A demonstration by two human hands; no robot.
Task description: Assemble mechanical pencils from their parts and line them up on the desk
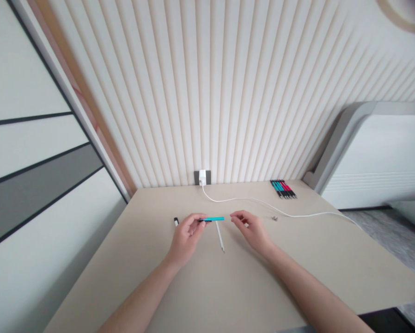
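Note:
My left hand [187,236] pinches a pen [214,218] with a teal barrel and a black clip end. The pen lies level above the desk, its teal end pointing right. A short gap away, my right hand [249,227] has thumb and forefinger brought close together; anything between them is too small to make out. Below the pen, a thin white pen refill [220,237] with a pointed tip lies on the desk. Partly hidden behind my left hand is a white marker with a black cap [176,221]. Small metal pieces [274,218] lie right of my right hand.
A row of several teal and red pens [283,189] lies at the desk's back right. From a white charger [202,177] in the wall socket, a white cable [249,199] crosses the desk [318,259] and passes over its right edge. Ribbed wall panels [214,92] rise behind.

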